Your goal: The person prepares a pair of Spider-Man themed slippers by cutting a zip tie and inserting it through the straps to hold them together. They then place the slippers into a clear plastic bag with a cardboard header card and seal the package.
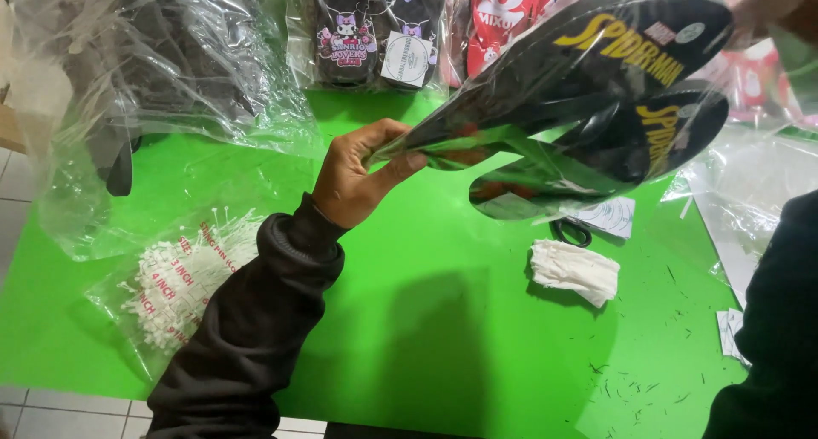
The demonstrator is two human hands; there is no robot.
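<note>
Black flip-flops [613, 89] in clear bag [545, 162], mid-bagging; left hand [354, 179] pinches bag end, right hand [780, 8] grips far end, blurred; next likely needs sealing, steady hold.

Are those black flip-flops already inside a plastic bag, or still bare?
Inside. Glossy clear plastic wraps the black flip-flops, and the left hand pinches the bag's end. The right hand is blurred at the other end.

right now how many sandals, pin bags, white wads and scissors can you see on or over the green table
black sandals held in clear wrap: 2
bagged sandal packs at the far edge: 2
bag of white plastic pins: 1
white wad: 1
scissors: 1
total: 7
</note>
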